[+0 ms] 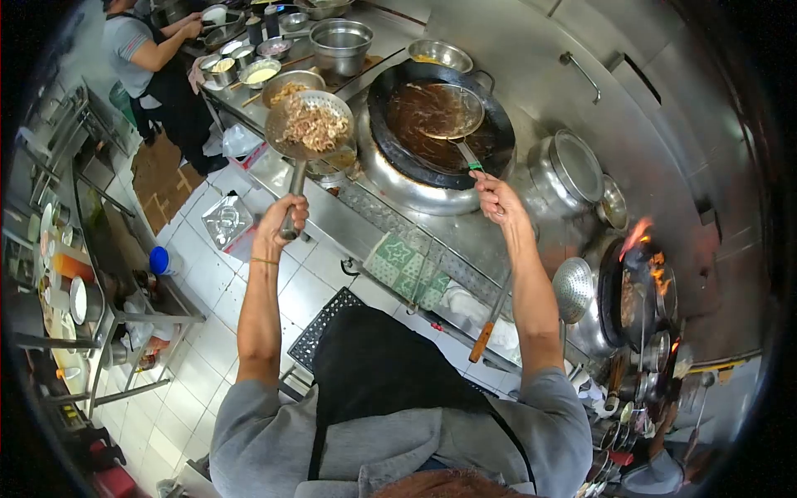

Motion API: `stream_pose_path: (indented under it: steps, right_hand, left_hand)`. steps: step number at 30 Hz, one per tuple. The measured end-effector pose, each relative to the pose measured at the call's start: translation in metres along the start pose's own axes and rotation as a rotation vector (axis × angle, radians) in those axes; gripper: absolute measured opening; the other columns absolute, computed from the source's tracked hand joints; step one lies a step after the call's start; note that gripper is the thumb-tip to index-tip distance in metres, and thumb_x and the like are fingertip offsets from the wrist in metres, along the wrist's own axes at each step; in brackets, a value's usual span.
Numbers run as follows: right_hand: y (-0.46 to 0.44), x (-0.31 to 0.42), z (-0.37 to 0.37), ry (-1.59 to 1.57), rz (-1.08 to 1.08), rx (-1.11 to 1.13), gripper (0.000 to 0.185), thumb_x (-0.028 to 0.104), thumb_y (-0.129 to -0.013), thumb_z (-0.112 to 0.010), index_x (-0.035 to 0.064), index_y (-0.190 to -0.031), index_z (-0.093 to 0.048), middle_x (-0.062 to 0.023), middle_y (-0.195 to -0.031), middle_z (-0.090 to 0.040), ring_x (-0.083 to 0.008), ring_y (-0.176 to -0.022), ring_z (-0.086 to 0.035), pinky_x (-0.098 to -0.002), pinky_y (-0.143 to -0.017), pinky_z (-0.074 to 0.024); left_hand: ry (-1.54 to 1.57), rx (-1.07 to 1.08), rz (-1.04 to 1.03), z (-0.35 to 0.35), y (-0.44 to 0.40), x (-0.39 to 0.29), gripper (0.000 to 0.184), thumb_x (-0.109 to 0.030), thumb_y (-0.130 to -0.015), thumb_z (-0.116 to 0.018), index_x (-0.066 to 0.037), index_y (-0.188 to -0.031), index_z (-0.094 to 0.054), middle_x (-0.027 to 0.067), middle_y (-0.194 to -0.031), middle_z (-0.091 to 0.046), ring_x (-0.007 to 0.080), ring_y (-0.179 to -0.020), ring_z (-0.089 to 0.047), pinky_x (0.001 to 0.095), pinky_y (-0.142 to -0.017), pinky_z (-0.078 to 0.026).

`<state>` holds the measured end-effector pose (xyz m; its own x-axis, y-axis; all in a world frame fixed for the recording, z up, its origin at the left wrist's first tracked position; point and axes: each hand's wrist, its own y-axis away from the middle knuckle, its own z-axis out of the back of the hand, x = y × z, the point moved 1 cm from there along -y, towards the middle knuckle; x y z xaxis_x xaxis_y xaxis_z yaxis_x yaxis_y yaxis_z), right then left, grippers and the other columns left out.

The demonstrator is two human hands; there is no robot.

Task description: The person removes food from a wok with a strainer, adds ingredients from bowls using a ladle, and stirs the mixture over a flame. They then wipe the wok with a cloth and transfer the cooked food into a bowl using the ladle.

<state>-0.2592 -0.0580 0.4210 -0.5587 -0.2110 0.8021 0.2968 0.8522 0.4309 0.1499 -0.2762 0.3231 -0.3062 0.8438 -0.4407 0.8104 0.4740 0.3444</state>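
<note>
My left hand (pixel 284 217) is wrapped round the handle of a perforated ladle (pixel 278 129), which bears a heap of fried food pieces (pixel 314 124). That ladle is above the counter, left of a large black wok (pixel 383 124). My right hand (pixel 498 197) grips the green-banded handle of a round mesh strainer (pixel 462 124), whose head lies over the dark brown oil (pixel 407 108) in the wok. Behind the ladle, a bowl of food (pixel 290 83) is partly covered.
At the right, flames (pixel 652 249) rise from another wok. A second perforated ladle (pixel 573 289) and metal pots (pixel 577 166) stand between. One person (pixel 154 62) works at the upper left, another (pixel 656 475) at the lower right. A stool (pixel 320 328) stands before me.
</note>
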Motion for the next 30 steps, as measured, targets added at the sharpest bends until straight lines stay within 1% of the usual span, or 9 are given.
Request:
stream_pose_path:
  steps: [9, 12, 14, 15, 18, 19, 23, 25, 30]
  right_hand:
    - [-0.022, -0.004, -0.027, -0.353, 0.001, 0.115, 0.033, -0.003, -0.088, -0.048, -0.0009, -0.121, -0.047, 0.0019, -0.064, -0.047, -0.0022, -0.034, -0.031, -0.0182, -0.026, -0.0235]
    - [-0.003, 0.009, -0.023, -0.108, 0.089, 0.133, 0.032, -0.002, -0.088, -0.048, -0.0009, -0.12, -0.049, 0.0023, -0.068, -0.049, -0.0009, -0.035, -0.031, -0.0189, -0.026, -0.025]
    - [0.019, 0.02, -0.018, 0.099, 0.187, -0.054, 0.036, -0.001, -0.088, -0.048, -0.0025, -0.124, -0.047, 0.0008, -0.07, -0.05, -0.0014, -0.036, -0.031, -0.0189, -0.027, -0.0235]
    - [0.029, 0.028, -0.013, 0.225, 0.229, -0.136, 0.04, 0.0, -0.088, -0.047, -0.0033, -0.127, -0.044, -0.0006, -0.071, -0.05, -0.0023, -0.037, -0.031, -0.0199, -0.027, -0.0228]
    - [0.057, 0.041, 0.016, 0.56, 0.312, -0.44, 0.042, 0.005, -0.091, -0.047, -0.0035, -0.132, -0.042, -0.0027, -0.075, -0.052, -0.0057, -0.038, -0.034, -0.0227, -0.028, -0.023]
    - [0.065, 0.043, 0.024, 0.665, 0.324, -0.513, 0.039, 0.006, -0.093, -0.046, -0.0026, -0.131, -0.044, -0.0027, -0.076, -0.053, -0.0055, -0.039, -0.037, -0.0232, -0.028, -0.0245]
    - [0.093, 0.044, 0.06, 0.738, 0.254, -0.532, 0.035, 0.008, -0.094, -0.046, -0.0019, -0.128, -0.047, -0.0016, -0.075, -0.052, -0.0053, -0.038, -0.037, -0.0228, -0.027, -0.0262]
    - [0.106, 0.044, 0.061, 0.578, 0.084, -0.375, 0.035, 0.009, -0.094, -0.048, -0.001, -0.127, -0.047, -0.0005, -0.074, -0.051, -0.0049, -0.037, -0.036, -0.0214, -0.026, -0.0265]
    - [0.113, 0.025, 0.005, 0.358, -0.02, -0.311, 0.037, 0.006, -0.092, -0.048, -0.0007, -0.129, -0.044, 0.0007, -0.072, -0.049, -0.0029, -0.037, -0.032, -0.0199, -0.026, -0.0243]
  left_hand:
    - [0.172, 0.085, 0.101, 0.043, -0.032, 0.044, 0.009, -0.007, -0.086, -0.052, -0.008, -0.081, -0.045, -0.0012, -0.065, -0.044, 0.0061, -0.049, -0.042, 0.0215, -0.038, -0.037]
    - [0.194, 0.152, 0.122, 0.054, -0.038, 0.048, 0.016, -0.018, -0.092, -0.051, -0.004, -0.085, -0.049, -0.0008, -0.065, -0.045, 0.0064, -0.05, -0.043, 0.0202, -0.039, -0.041]
    - [0.193, 0.038, 0.055, 0.042, -0.027, 0.05, 0.03, -0.03, -0.095, -0.051, 0.0, -0.098, -0.053, 0.0026, -0.072, -0.052, 0.0091, -0.053, -0.049, 0.0208, -0.043, -0.048]
    - [0.169, 0.076, 0.017, 0.056, -0.031, 0.056, 0.048, -0.043, -0.096, -0.046, 0.002, -0.113, -0.053, 0.0067, -0.082, -0.057, 0.0135, -0.057, -0.053, 0.025, -0.052, -0.054]
    - [0.021, -0.135, -0.033, 0.036, 0.008, 0.06, 0.056, -0.049, -0.096, -0.041, 0.002, -0.116, -0.052, 0.009, -0.084, -0.058, 0.0167, -0.06, -0.055, 0.0308, -0.059, -0.056]
    - [0.05, -0.033, -0.031, 0.064, 0.007, 0.071, 0.059, -0.052, -0.096, -0.039, 0.0, -0.12, -0.049, 0.0099, -0.087, -0.059, 0.0173, -0.062, -0.057, 0.0345, -0.064, -0.057]
    - [0.099, -0.228, 0.089, 0.146, 0.043, 0.121, 0.056, -0.048, -0.096, -0.04, 0.0, -0.125, -0.043, 0.0121, -0.095, -0.058, 0.02, -0.069, -0.059, 0.0382, -0.069, -0.056]
    - [0.084, -0.368, 0.14, 0.175, 0.064, 0.15, 0.051, -0.043, -0.097, -0.041, -0.001, -0.124, -0.042, 0.0129, -0.096, -0.056, 0.0219, -0.074, -0.059, 0.0401, -0.071, -0.055]
    - [0.105, -0.705, 0.239, 0.225, 0.099, 0.218, 0.033, -0.028, -0.097, -0.045, 0.0, -0.114, -0.045, 0.0135, -0.092, -0.054, 0.0267, -0.077, -0.057, 0.0456, -0.073, -0.054]
